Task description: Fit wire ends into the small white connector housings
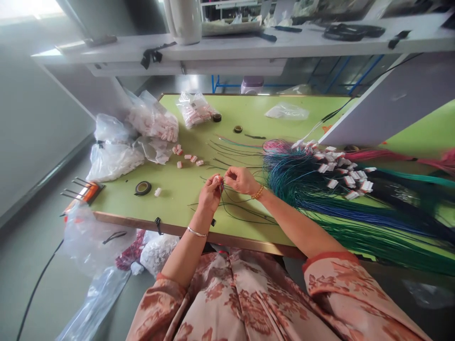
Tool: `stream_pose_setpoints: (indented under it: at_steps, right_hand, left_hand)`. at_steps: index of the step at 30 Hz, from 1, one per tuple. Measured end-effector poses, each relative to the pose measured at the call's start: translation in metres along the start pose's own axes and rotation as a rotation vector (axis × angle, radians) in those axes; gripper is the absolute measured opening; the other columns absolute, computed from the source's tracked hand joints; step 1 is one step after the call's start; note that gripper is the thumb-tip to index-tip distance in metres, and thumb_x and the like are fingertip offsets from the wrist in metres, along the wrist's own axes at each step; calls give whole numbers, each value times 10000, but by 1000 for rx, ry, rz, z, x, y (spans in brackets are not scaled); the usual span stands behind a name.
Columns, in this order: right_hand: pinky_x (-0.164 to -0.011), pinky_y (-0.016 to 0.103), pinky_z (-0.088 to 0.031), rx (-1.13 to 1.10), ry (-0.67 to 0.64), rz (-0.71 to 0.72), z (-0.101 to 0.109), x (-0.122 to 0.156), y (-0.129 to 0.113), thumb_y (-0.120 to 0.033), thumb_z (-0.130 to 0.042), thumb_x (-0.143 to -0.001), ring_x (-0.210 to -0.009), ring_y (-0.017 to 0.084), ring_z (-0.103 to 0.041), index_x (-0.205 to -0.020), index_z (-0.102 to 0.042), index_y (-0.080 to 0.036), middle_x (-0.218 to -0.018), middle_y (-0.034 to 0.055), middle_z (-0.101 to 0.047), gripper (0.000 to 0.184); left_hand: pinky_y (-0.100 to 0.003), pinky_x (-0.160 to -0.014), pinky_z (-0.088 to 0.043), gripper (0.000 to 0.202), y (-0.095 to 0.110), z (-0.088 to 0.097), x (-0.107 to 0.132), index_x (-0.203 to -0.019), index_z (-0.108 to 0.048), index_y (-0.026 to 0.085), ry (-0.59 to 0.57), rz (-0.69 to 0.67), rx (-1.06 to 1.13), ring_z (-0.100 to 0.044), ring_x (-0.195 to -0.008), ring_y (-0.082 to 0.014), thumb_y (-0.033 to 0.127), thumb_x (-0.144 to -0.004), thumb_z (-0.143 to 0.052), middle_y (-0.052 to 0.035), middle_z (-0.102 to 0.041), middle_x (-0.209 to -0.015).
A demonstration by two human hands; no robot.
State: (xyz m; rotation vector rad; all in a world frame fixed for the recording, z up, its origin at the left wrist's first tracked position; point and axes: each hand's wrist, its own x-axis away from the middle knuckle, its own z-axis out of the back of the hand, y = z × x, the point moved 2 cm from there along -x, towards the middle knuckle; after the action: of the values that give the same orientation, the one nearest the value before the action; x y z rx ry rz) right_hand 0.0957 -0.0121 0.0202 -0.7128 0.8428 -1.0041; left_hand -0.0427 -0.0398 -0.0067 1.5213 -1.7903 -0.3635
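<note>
My left hand (210,195), with a silver bangle at the wrist, pinches a small white and orange connector (218,177) near the table's middle. Thin dark wires (231,208) trail from it to the right. My right hand (240,180) is close beside it, thumb and forefinger pressed together at the connector's right side; whatever is between those fingertips is too small to make out. Several loose connectors (194,159) lie beyond my left hand. To the right sits a large bundle of blue-green wires (284,175), with many white connectors (350,177) on top.
Plastic bags of connectors (152,118) stand at the back left. Black tape rolls (143,188) lie on the green table (177,201). An orange holder with metal prongs (90,193) is at the left edge. A shelf (227,49) spans the back. Green wires (373,241) extend right.
</note>
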Motion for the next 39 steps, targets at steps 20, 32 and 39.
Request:
stream_pose_setpoints:
  at_steps: [20,32,39]
  right_hand:
    - [-551,210,-373,30,15,31,-1,7,4,-337,-593,-750,-556,98,-506,-718,-602,-165,-631,0,-631,175]
    - [-552,211,-368,29,8,34,-1,6,5,-295,-595,-732,-562,101,-514,-715,-607,-165,-635,2,-635,132]
    - [-524,210,-331,33,-22,37,-4,7,4,-315,-576,-778,-525,89,-454,-717,-597,-161,-610,-8,-606,168]
  left_hand:
    - [-178,-750,-489,174,-3,3,-4,-870,-663,160,-9,-21,-60,-619,-714,-61,135,-725,-756,-4,-671,-794]
    - [-191,-708,-472,241,-5,5,-7,-846,-674,162,-24,-75,-102,-603,-692,-62,194,-657,-820,0,-677,-773]
    - [-202,-647,-428,260,-10,5,-4,-796,-679,151,5,-147,-227,-548,-625,-50,247,-615,-840,18,-641,-710]
